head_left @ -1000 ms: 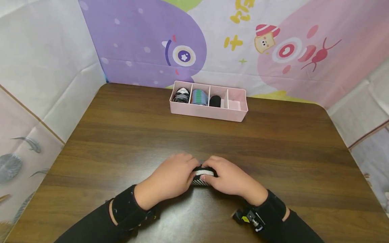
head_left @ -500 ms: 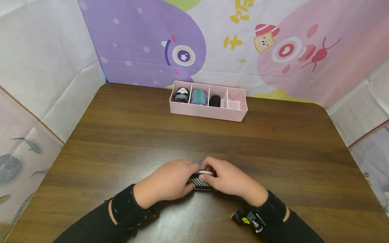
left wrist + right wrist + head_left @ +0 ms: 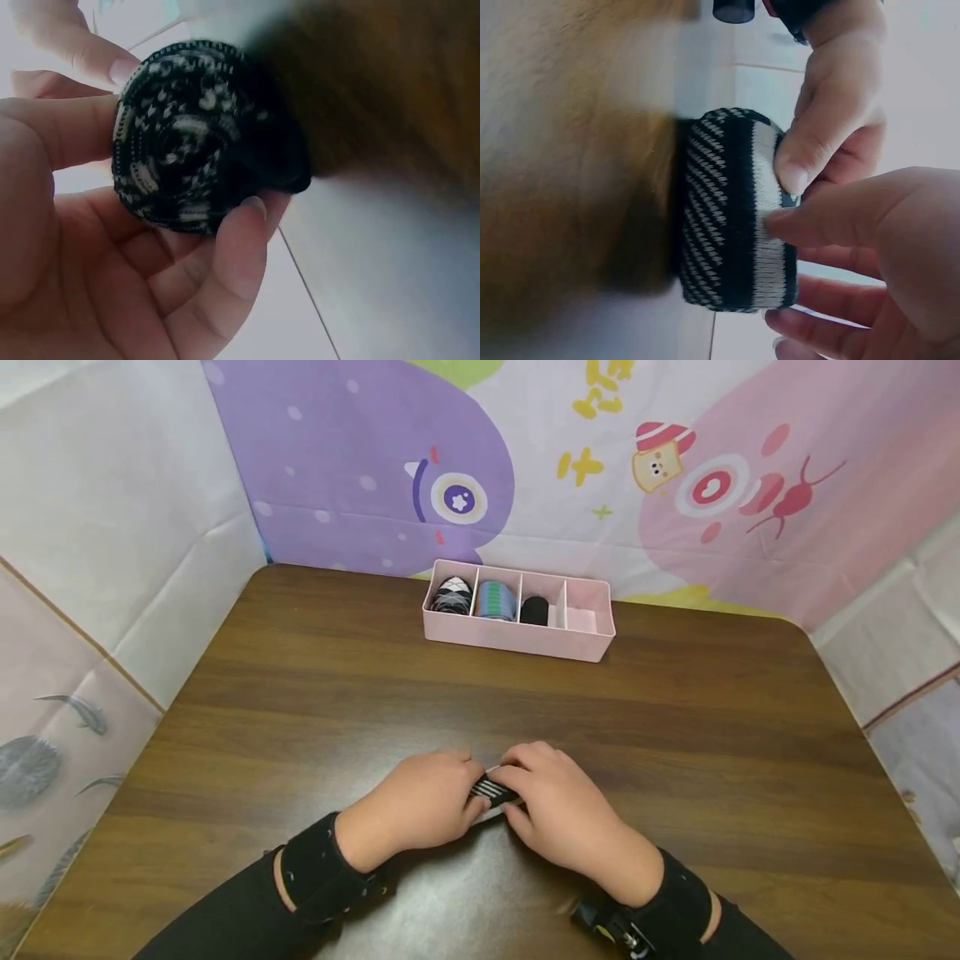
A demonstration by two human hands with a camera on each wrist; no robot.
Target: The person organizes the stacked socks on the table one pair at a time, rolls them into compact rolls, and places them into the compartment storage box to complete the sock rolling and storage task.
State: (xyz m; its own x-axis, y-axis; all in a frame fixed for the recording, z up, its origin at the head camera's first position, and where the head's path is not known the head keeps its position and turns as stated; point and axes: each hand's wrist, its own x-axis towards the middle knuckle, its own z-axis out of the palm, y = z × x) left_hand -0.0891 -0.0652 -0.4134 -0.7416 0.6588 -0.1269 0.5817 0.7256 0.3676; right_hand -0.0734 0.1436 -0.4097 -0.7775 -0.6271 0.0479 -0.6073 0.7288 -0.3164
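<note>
A rolled-up black sock with white diagonal stripes and a pale band sits low over the table between my hands. My left hand grips its left end with thumb and fingers, and my right hand holds the right end between thumb and fingers. In the left wrist view the end of the rolled sock shows layers wound in a spiral, the left thumb and fingers around its edge. From the right wrist, the sock's striped side and white band are visible, with a right-hand fingertip on the band.
At the back of the brown wooden table stands a pink divided box. Three of its compartments hold a black-and-white patterned roll, a blue-green striped roll and a black roll. A cartoon-printed cloth hangs behind.
The rolled sock has turned between the hands: its white band was uppermost, then its striped side faced the near edge, and now stripes lie on top. Both hands have shifted their grip slightly.
</note>
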